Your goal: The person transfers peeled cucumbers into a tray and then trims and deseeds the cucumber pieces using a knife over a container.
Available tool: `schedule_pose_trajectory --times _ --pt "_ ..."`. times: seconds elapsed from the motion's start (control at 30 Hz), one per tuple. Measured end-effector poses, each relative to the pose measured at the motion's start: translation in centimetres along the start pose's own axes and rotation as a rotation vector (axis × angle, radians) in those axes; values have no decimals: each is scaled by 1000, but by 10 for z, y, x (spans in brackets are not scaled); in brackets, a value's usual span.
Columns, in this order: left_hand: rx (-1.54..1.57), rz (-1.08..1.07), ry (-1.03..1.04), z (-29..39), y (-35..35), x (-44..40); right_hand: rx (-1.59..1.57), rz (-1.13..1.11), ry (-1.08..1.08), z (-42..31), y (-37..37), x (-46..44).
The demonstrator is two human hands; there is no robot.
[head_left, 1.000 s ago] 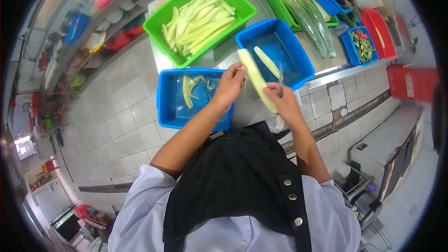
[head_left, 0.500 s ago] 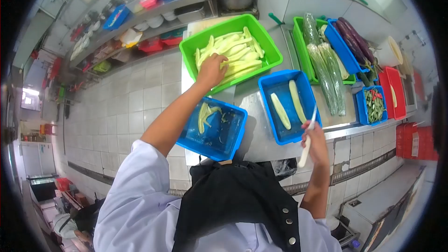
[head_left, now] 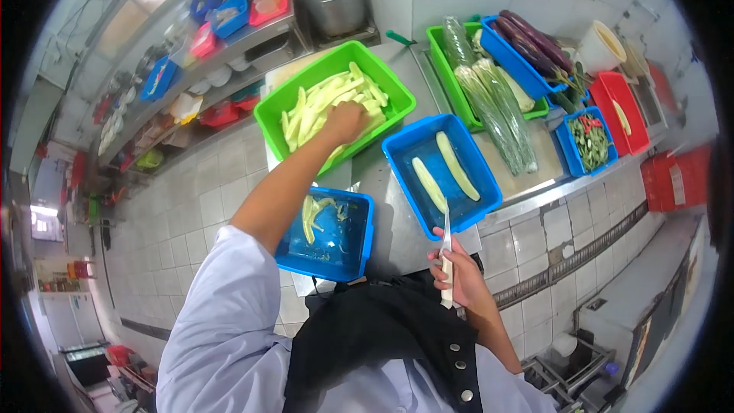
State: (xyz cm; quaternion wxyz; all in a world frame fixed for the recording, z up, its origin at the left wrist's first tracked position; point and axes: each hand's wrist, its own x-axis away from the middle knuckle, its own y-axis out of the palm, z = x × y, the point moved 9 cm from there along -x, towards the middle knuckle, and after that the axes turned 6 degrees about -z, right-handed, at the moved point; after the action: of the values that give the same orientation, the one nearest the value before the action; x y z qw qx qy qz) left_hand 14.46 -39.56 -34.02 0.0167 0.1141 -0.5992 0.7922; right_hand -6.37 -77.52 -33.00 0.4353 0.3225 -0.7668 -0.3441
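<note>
My left hand (head_left: 345, 120) reaches into a green bin (head_left: 273, 131) and rests on a pile of pale peeled cucumber strips (head_left: 312, 108). Its fingers are bent down into the pile, and their tips are hidden. In my right hand (head_left: 464, 274) is a knife (head_left: 447, 260) with a pale handle, its blade pointing away from me. The blade tip overlaps the near edge of a blue bin (head_left: 405, 176). Two long peeled cucumber pieces (head_left: 457, 165) lie inside that bin. A second blue bin (head_left: 336, 256), below my left forearm, contains limp pale scraps (head_left: 310, 218) and wet bits.
At the right stand a green bin (head_left: 456, 80) with wrapped green vegetables (head_left: 497, 115), a blue bin of eggplants (head_left: 527, 42), a small blue bin of chopped greens (head_left: 590, 143) and a red tray (head_left: 627, 130). A large lidded pot (head_left: 332, 4) sits at the back.
My view has turned, shifting the bins leftward. My right hand has drawn back from the blue bin's right corner to its near edge, with the knife. My left hand has moved farther over the strips.
</note>
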Motion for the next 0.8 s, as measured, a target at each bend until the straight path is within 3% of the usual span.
schedule_pose_trajectory --times 0.03,0.1,0.17,0.27,0.33,0.37,0.43,0.53,0.6,0.67,0.73,0.8 --pt "2 -9 9 -2 0 7 34 48 -30 -7 1 4" --pt "333 207 -23 -19 -19 32 86 97 -32 -12 -12 5" --pt "527 614 40 -40 -37 74 145 133 -36 -20 -18 1" --pt "806 729 -67 -64 -73 127 180 169 -58 -32 -12 -9" --pt "1623 1109 -227 -88 -82 177 277 150 -45 -38 7 -22" --pt "1621 1135 -245 -104 -77 191 292 140 -24 -39 15 -30" --pt "2324 716 149 -105 -60 195 424 89 11 -37 34 -48" --pt "2656 470 -31 -81 -14 222 538 -10 72 -24 72 -74" --pt "2641 413 -231 -57 18 244 630 -44 110 -14 90 -88" --pt "2519 432 -457 -27 36 271 918 -161 163 -2 109 -96" --pt "2766 48 -246 16 51 288 1062 -157 157 6 114 -102" --pt "2694 139 -249 34 61 307 1490 -311 -138 3 139 -108"
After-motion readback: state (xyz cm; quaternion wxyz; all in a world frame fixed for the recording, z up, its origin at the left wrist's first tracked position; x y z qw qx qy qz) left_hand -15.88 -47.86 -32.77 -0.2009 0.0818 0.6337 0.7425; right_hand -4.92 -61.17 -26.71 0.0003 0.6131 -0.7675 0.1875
